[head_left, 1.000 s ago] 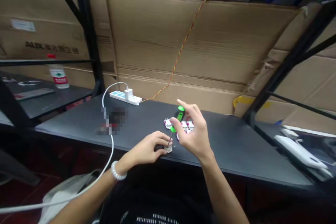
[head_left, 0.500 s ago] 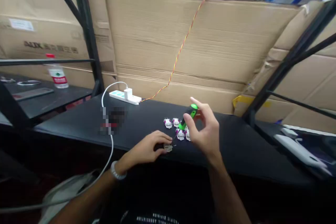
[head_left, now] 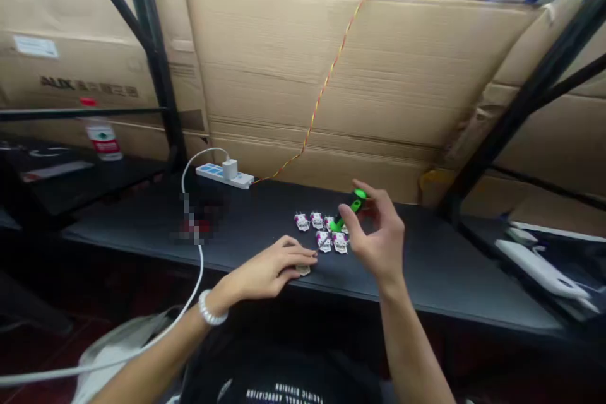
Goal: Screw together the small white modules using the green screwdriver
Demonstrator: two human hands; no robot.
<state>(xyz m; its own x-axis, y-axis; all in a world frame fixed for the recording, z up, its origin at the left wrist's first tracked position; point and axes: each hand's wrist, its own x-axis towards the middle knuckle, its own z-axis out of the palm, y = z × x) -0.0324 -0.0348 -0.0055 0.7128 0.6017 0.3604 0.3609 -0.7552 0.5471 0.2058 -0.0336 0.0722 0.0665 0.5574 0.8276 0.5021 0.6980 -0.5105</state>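
My right hand [head_left: 379, 233] grips a black and green screwdriver [head_left: 351, 207] by its handle, tilted with the shaft slanting down to the left. The shaft's tip ends close to the fingertips of my left hand [head_left: 274, 267]. Those fingers are closed over a small pale plastic part [head_left: 303, 270] near the table's front edge and hide most of it. Just beyond, several small white and purple plastic assemblies [head_left: 339, 242] lie grouped on the table, some partly behind the screwdriver and my right hand.
The black table [head_left: 454, 271] backs onto a cardboard wall [head_left: 265, 63]. A white power strip [head_left: 242, 179] with a plugged-in charger sits at the back left. Its white cable [head_left: 201, 271] hangs over the front edge. At the right lies a white device [head_left: 540, 268].
My right hand has shifted slightly right with the screwdriver, and its tip has come away from the pale part. My left fingers now reach farther over that part.
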